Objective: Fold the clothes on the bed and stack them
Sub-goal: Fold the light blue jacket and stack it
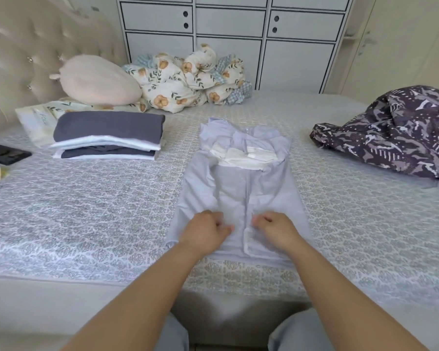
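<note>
Both hands are lying on the near end of a pale blue dress spread lengthwise on the bed. The left hand and right hand are sitting close together, fingers curled, seemingly pinching the fabric, though the grip is hard to make out. Far left of the hands, a folded stack is resting on a packet whose faint writing is unreadable. Far right, a purple patterned garment is being cut off by the frame.
</note>
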